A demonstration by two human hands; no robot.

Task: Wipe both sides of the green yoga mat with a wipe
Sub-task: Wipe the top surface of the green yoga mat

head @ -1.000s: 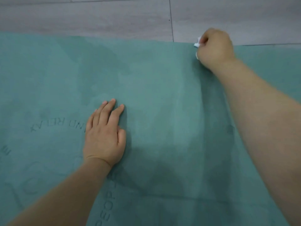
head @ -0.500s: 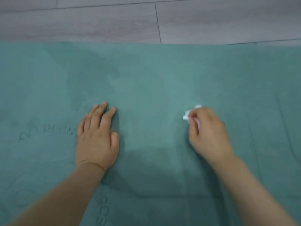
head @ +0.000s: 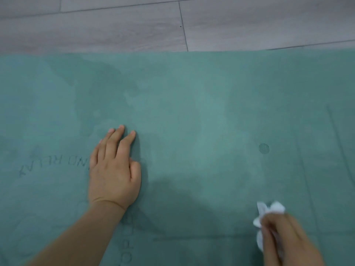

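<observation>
**Two hands on the green mat**

Nearest to us, our right hand is blurred at the lower right, its fingers curled around a crumpled white wipe that pokes out past them against the green yoga mat. Our left hand lies flat on the mat farther in, fingers straight and together, holding nothing, beside embossed lettering. Beyond the mat's far edge we see grey wood-plank floor.
</observation>
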